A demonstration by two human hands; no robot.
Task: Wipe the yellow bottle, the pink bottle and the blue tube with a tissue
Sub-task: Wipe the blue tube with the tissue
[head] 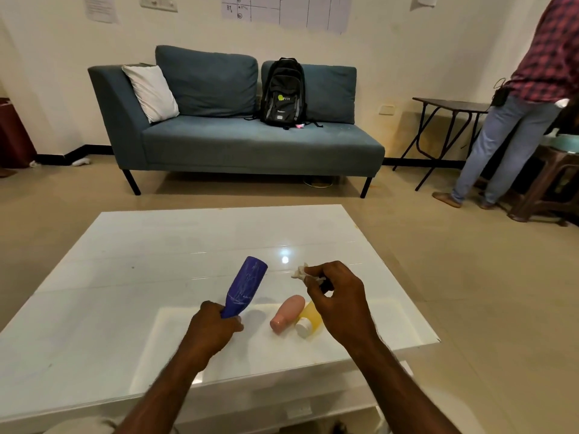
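My left hand [214,330] grips the lower end of the blue tube [246,286], which tilts up and away above the white table [156,261]. My right hand [338,299] pinches a small crumpled white tissue [300,272] just right of the tube, not touching it. The pink bottle [288,313] lies on its side on the table between my hands. Beside it on the right lies the yellow bottle [311,321] with a white cap, partly hidden by my right hand.
Across the floor stands a blue sofa [235,139] with a black backpack [283,92] and a white cushion. A person in a checked shirt [517,120] stands at the far right by a dark folding table [451,108] and stools.
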